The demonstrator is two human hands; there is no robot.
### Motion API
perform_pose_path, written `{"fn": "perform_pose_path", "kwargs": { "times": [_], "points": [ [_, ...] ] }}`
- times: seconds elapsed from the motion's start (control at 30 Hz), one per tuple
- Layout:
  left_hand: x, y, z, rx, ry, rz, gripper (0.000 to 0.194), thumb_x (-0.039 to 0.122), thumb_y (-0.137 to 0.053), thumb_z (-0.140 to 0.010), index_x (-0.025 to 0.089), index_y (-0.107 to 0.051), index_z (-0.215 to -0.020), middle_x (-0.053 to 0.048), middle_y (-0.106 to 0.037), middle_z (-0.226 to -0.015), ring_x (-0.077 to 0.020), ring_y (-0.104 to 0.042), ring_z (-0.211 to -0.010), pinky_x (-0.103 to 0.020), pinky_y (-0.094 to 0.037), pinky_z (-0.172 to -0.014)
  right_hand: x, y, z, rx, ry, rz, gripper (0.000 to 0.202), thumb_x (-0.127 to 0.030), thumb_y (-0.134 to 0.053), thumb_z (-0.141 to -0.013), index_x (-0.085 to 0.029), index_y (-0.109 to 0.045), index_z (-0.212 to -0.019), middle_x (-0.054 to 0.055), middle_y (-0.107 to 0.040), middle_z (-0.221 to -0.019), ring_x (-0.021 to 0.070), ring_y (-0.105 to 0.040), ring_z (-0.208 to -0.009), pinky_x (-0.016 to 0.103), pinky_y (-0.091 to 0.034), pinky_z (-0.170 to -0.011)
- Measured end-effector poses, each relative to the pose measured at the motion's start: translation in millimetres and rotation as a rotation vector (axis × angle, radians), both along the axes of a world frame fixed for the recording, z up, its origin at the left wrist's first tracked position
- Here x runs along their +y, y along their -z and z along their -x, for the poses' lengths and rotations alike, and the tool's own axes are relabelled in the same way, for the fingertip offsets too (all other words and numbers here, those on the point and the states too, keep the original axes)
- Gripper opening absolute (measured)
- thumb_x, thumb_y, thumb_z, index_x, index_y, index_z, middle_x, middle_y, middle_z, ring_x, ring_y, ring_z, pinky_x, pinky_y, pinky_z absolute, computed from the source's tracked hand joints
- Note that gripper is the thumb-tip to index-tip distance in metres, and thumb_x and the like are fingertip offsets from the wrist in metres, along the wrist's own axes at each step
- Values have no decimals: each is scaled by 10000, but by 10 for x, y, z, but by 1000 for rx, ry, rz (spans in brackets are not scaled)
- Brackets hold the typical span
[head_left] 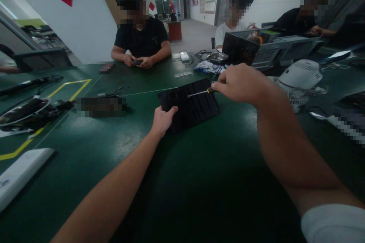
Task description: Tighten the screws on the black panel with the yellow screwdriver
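A flat black panel (194,110) with raised ribs is tilted above the green table, near the middle of the view. My left hand (164,120) grips its left edge, the thumb on top and the other fingers hidden behind it. My right hand (238,83) is closed around the handle of a screwdriver (199,93) with a yellow and black grip. The screwdriver's metal shaft points left and its tip is over the panel's upper middle; whether it touches the panel I cannot tell.
Across the green table (128,182) sits a person (141,41) holding a small dark object. Two more people are behind an open computer case (262,51). A white appliance (300,76) stands right, dark cabled equipment (34,110) lies left, and a white box (24,174) is near left.
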State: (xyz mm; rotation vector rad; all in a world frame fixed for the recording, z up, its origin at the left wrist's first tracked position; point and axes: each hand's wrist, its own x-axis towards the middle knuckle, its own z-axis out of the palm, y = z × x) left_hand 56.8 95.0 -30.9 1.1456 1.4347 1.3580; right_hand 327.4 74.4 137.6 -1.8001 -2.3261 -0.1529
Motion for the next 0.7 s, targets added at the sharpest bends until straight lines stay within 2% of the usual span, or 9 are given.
{"fn": "perform_pose_path", "kwargs": {
  "times": [0.1,0.2,0.27,0.33,0.47,0.7],
  "points": [
    [12,21,12,15,-9,-2,350,366,-900,-715,147,-770,-955,-135,-813,-981,-311,-779,-927,-457,-642,-919,-9,-4,22,15,-42,21,394,-461,-583,-1021,-179,-853,-1063,162,-826,-1021,330,-747,-978,423,-522,-852],
    [10,25,10,-7,-3,-4,342,361,-900,-718,149,-767,-950,-136,-814,-984,-310,-782,-925,-457,-640,-918,-26,-17,22,18,-86,32,365,-478,-754,-900,-187,-818,-1110,123,-818,-1027,308,-735,-958,389,-507,-813],
    [6,21,9,-19,1,-3,333,358,-901,-722,153,-764,-947,-137,-815,-987,-313,-785,-922,-460,-640,-913,-38,-37,-4,11,-103,18,340,-386,-802,-833,-190,-802,-1111,101,-812,-1002,293,-727,-925,375,-496,-785],
    [5,23,13,-30,1,4,325,349,-909,-722,162,-763,-944,-137,-815,-996,-318,-788,-928,-462,-642,-913,-47,-69,-47,17,-106,-5,270,-307,-777,-827,-212,-802,-1079,86,-808,-980,286,-723,-901,374,-493,-773],
    [8,38,32,-35,12,12,335,364,-913,-729,173,-766,-961,-137,-817,-1020,-323,-792,-950,-458,-645,-911,-50,-142,-131,47,-114,-30,163,-324,-773,-850,-257,-820,-991,94,-805,-976,317,-728,-919,416,-527,-803],
    [-5,7,22,-30,5,15,335,338,-911,-714,162,-765,-959,-141,-817,-1015,-316,-789,-926,-444,-646,-891,-20,-147,-103,63,-76,11,202,-310,-773,-845,-230,-843,-1016,125,-794,-987,352,-736,-966,450,-540,-845]
  ]
}}
